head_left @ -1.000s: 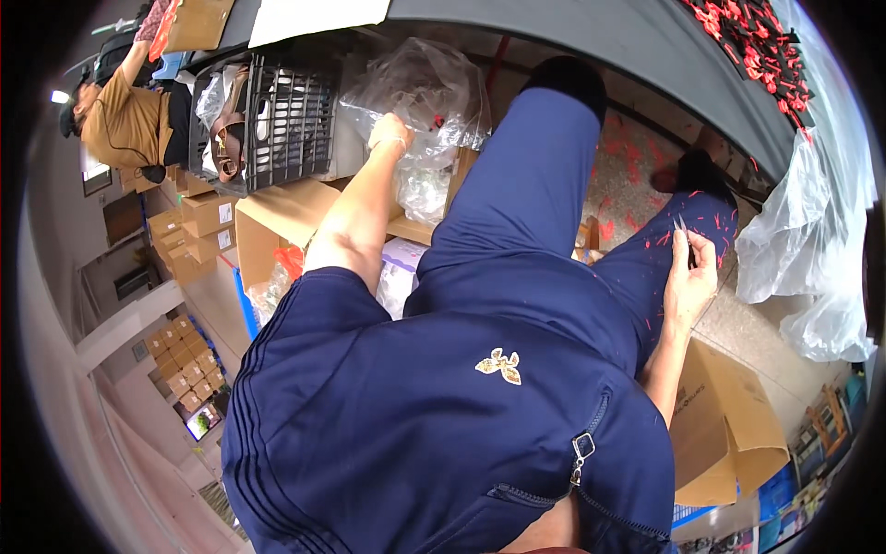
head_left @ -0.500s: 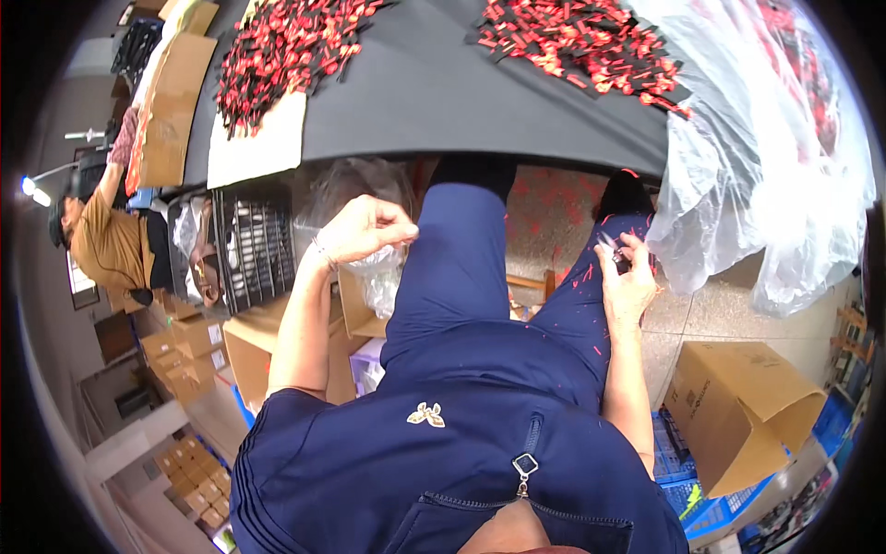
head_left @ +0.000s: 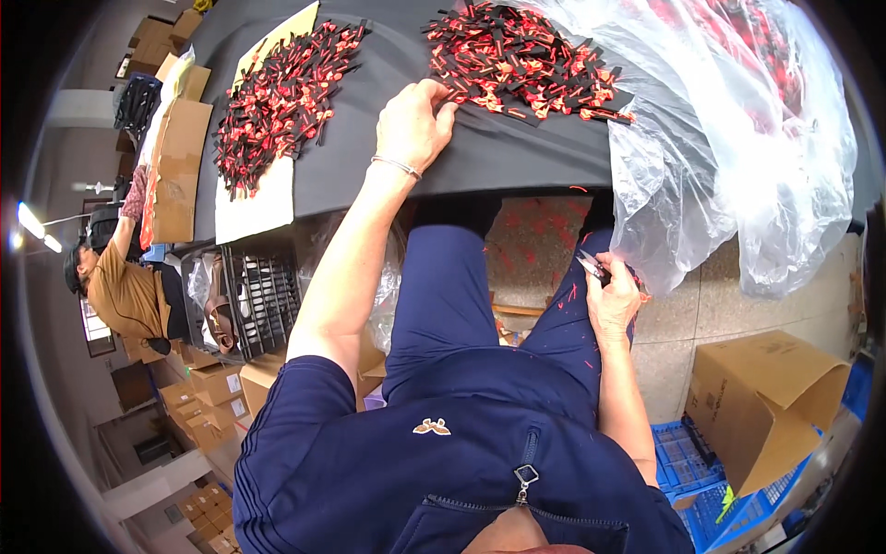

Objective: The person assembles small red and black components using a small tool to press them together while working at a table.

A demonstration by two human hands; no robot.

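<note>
My left hand [head_left: 413, 126] reaches over the black-covered table to the near left edge of a heap of small black and red fabric pieces [head_left: 526, 65]. Its thumb and forefinger close on one piece at the heap's edge. Above my right thigh, my right hand [head_left: 613, 300] is wrapped round a pair of small thread snips [head_left: 593, 268], the metal blades pointing up and left. A second heap of the same pieces [head_left: 286, 102] lies farther left, partly on a pale yellow sheet [head_left: 256, 205].
A clear plastic bag [head_left: 701, 185] with red pieces inside hangs over the table's right side. At the lower right, a cardboard box [head_left: 757, 406] stands on blue plastic crates [head_left: 683, 459]. A black crate [head_left: 263, 300] is below the table. Another person [head_left: 134, 286] works at far left.
My left hand has moved from above my left thigh up to the right-hand heap. The right hand keeps the snips, shifted slightly left and down.
</note>
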